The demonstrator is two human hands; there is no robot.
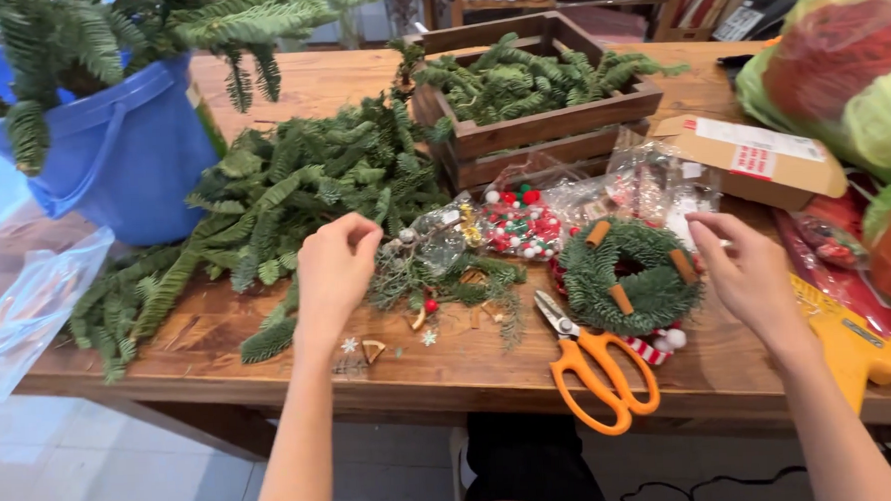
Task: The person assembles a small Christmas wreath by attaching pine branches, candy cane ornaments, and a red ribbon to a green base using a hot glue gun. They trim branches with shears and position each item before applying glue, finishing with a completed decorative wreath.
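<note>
The left hand (334, 270) hovers loosely curled, holding nothing, over fir sprigs (293, 192) on the wooden surface (471, 365). The right hand (745, 272), fingers spread and empty, sits just right of the small wreath (632, 272). Far right lies a flat brown cardboard package (747, 162) bearing white and red labels.

By my left fingers (350, 240): dark green fir sprigs (293, 192), red-and-white beads (521, 227). Under my right fingers (710, 239): green wreath (632, 277) with tan sticks. Between them: orange-handled scissors (596, 369). Beyond my right: yellow glue gun (855, 348).
</note>
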